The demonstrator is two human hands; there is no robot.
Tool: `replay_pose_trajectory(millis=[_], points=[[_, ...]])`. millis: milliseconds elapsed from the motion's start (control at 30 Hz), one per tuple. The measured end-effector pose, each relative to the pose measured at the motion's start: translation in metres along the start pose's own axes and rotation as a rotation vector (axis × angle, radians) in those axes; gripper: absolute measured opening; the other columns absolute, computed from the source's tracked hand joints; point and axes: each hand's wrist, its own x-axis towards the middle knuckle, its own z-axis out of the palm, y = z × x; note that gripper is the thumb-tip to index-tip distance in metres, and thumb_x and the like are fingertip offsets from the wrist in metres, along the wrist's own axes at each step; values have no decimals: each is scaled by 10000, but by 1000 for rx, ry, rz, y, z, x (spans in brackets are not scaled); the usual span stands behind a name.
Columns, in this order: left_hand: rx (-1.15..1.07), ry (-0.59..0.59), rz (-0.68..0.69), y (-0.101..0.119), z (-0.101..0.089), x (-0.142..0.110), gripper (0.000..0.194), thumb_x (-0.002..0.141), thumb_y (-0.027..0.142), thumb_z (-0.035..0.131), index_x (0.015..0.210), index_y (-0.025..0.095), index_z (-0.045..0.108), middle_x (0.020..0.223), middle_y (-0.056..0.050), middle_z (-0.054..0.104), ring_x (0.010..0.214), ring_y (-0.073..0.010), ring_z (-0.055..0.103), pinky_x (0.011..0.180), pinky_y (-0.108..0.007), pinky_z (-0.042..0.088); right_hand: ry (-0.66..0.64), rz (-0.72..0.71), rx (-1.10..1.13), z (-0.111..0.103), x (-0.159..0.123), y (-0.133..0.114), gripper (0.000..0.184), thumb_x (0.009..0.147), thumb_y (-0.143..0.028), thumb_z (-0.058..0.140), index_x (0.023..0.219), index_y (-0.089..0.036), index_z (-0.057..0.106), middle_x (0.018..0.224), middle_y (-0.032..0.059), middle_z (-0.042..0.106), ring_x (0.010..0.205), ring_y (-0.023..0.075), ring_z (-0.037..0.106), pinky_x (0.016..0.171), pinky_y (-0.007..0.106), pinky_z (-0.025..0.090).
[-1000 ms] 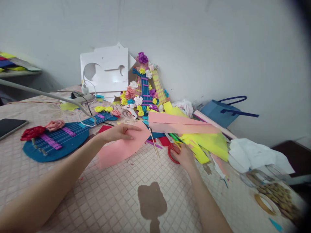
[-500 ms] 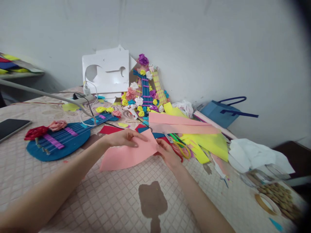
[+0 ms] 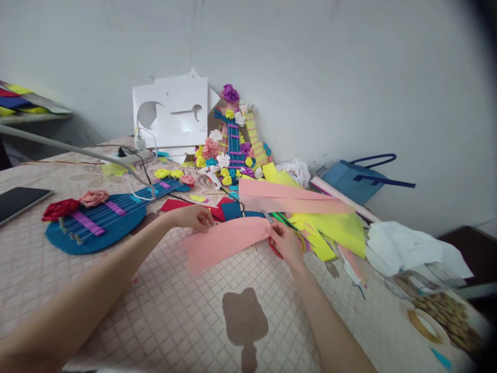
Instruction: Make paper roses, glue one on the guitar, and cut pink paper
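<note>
A pink sheet of paper (image 3: 227, 241) is stretched out low over the checked tablecloth (image 3: 182, 316) between my two hands. My left hand (image 3: 195, 217) pinches its far left corner with closed fingers. My right hand (image 3: 284, 241) grips its right end, fingers closed. Just behind my right hand lie red-handled scissors (image 3: 276, 247) and a second pair with yellow-green handles (image 3: 292, 228), partly hidden by the hand.
A blue paper guitar with red and pink paper roses (image 3: 97, 217) lies at the left. Flower-covered paper guitars (image 3: 233, 142) lean on the wall beside a white cut-out board (image 3: 171, 116). Pink and yellow sheets (image 3: 310, 212), a glue gun (image 3: 212, 177), a blue bag (image 3: 355, 178) and a phone (image 3: 19, 199) surround the hands.
My right hand left the red scissors and took the right end of the pink sheet. Both hands then moved apart and rightward, pulling the sheet out flat.
</note>
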Motion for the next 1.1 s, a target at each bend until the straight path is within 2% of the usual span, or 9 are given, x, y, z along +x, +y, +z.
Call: replay_pose_trajectory(millis=[100, 200, 367, 500, 600, 733, 867, 1000, 1100], points=[[7, 108, -3, -2, 0, 2, 345, 602, 353, 692, 874, 145, 649, 732, -28, 661, 683, -160, 604, 595, -231, 447, 25, -26, -101, -2, 2, 4, 249, 737, -442, 573, 700, -196, 587, 492, -20, 548, 417, 147, 486, 445, 259, 372], [39, 166, -23, -2, 0, 1, 333, 617, 369, 661, 859, 142, 640, 731, -36, 668, 681, -162, 610, 599, -236, 450, 49, -51, -189, -2, 1, 6, 196, 762, -376, 529, 766, -190, 591, 537, -7, 575, 454, 165, 522, 497, 276, 405], [143, 183, -65, 4, -1, -6, 260, 633, 379, 627, 767, 157, 653, 724, -34, 678, 654, -158, 606, 570, -226, 430, 71, -124, -319, -2, 0, 3, 147, 787, -320, 490, 762, -201, 573, 626, 14, 606, 571, 191, 568, 596, 308, 443], [259, 239, -95, 12, 6, -13, 256, 530, 365, 714, 686, 178, 637, 674, -6, 653, 648, -160, 584, 556, -216, 387, 140, -191, -416, -5, 0, -1, 155, 782, -305, 495, 742, -199, 600, 782, 59, 619, 704, 210, 571, 688, 337, 450], [305, 267, -116, 15, 16, -15, 279, 464, 291, 749, 688, 181, 624, 660, -2, 647, 630, -170, 582, 536, -222, 365, 209, -221, -472, -6, -2, -6, 170, 798, -294, 487, 761, -191, 616, 834, 67, 594, 689, 195, 552, 682, 332, 444], [311, 283, -119, 13, 23, -16, 214, 488, 204, 698, 686, 175, 622, 637, -8, 646, 612, -180, 592, 525, -231, 367, 255, -301, -499, -2, -8, -20, 156, 827, -264, 469, 777, -187, 595, 847, 67, 562, 686, 185, 541, 675, 322, 445], [272, 318, -78, 10, 20, -20, 221, 543, 260, 683, 737, 172, 625, 661, -11, 656, 645, -172, 609, 553, -226, 408, 205, -430, -495, 16, -20, -42, 107, 834, -223, 477, 799, -198, 575, 873, 73, 576, 895, 224, 541, 813, 345, 430], [235, 415, -50, 7, 15, -31, 212, 660, 343, 614, 775, 166, 600, 727, -37, 669, 671, -166, 622, 578, -236, 446, 66, -573, -566, 49, -35, -66, 124, 844, -145, 463, 819, -194, 574, 885, 74, 604, 900, 225, 532, 829, 362, 405], [68, 408, -78, 5, 15, -37, 284, 737, 439, 553, 747, 155, 565, 694, -56, 673, 611, -164, 636, 550, -251, 481, -78, -655, -688, 78, -45, -76, 135, 866, -144, 453, 828, -184, 577, 849, 79, 606, 854, 233, 520, 770, 363, 398]])
